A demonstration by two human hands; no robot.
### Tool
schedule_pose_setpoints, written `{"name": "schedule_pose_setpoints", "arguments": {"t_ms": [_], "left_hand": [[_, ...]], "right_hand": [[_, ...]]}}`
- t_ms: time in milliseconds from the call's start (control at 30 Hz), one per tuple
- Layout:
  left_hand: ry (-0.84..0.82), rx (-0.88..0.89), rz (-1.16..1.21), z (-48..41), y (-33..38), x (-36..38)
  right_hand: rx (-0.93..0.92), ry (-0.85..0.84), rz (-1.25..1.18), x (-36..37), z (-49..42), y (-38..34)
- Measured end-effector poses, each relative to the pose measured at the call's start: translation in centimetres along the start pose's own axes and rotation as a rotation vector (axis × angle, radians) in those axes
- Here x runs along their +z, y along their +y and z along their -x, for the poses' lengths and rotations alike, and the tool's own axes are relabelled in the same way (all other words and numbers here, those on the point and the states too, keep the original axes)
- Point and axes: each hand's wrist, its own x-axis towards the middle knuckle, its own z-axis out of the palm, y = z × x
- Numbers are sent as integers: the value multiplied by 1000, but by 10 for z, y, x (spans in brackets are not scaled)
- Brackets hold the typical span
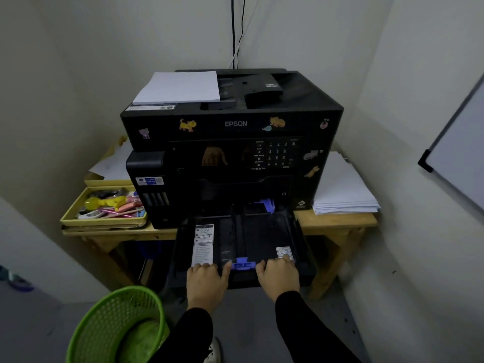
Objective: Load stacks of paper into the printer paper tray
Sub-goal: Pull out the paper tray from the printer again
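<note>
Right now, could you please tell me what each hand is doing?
Left hand: open, resting on the paper tray front edge, holding nothing.
Right hand: open, resting there too, holding nothing.

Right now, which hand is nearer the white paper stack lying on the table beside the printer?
Right. The right hand rests on the tray's front edge, below the paper stack; the left hand is farther left.

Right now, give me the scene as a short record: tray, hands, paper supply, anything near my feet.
tray: paper tray pulled out, no paper in it
left hand: on the tray's front edge, left of the blue guide
right hand: on the front edge, right of the guide
paper: one stack on the printer, another on the table
floor: green basket, lower left
</note>
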Motion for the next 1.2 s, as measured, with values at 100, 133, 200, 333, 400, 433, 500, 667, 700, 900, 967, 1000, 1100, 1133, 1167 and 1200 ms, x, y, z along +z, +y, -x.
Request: {"name": "schedule_pose_setpoints", "arguments": {"t_ms": [100, 133, 200, 333, 400, 433, 500, 667, 700, 900, 967, 1000, 1100, 1133, 1167, 1200], "left_hand": [[-3, -18, -39, 13, 1, 2], [-4, -25, -51, 17, 1, 3], [0, -37, -66, 23, 2, 5], [3, -56, -87, 29, 3, 2], [-2, -62, -89, 29, 4, 0], [-3, -67, -90, 29, 4, 0], [4, -70, -96, 30, 6, 2], [-4, -44, -95, 31, 10, 4], [-10, -41, -85, 28, 10, 3], [118, -50, -48, -6, 20, -24], [239, -48, -33, -26, 26, -48], [328, -33, 4, -37, 29, -62], [571, 31, 97, -78, 37, -111], [656, 51, 127, -91, 39, -131], [738, 69, 152, -104, 40, -152], [806, 84, 173, -118, 40, -173]], "right_hand": [[-53, 65, -4, 3, 9, 5], [-56, 83, 2, 1, 12, 6], [-68, 113, 57, 0, 19, 8], [-58, 110, 80, -10, 29, 9], [-100, 126, 72, -9, 27, 11], [-109, 108, 54, -9, 27, 12], [-126, 108, 59, -7, 26, 13], [-62, 54, 31, -8, 20, 10], [-46, 42, 5, -10, 18, 9], [-5, 136, -147, -47, -21, -19], [-43, 231, -217, -73, -39, -38], [-67, 286, -251, -89, -48, -48], [-127, 440, -363, -140, -73, -82], [-154, 482, -415, -156, -81, -94], [-187, 519, -474, -173, -87, -105], [-220, 549, -538, -189, -94, -116]]}}
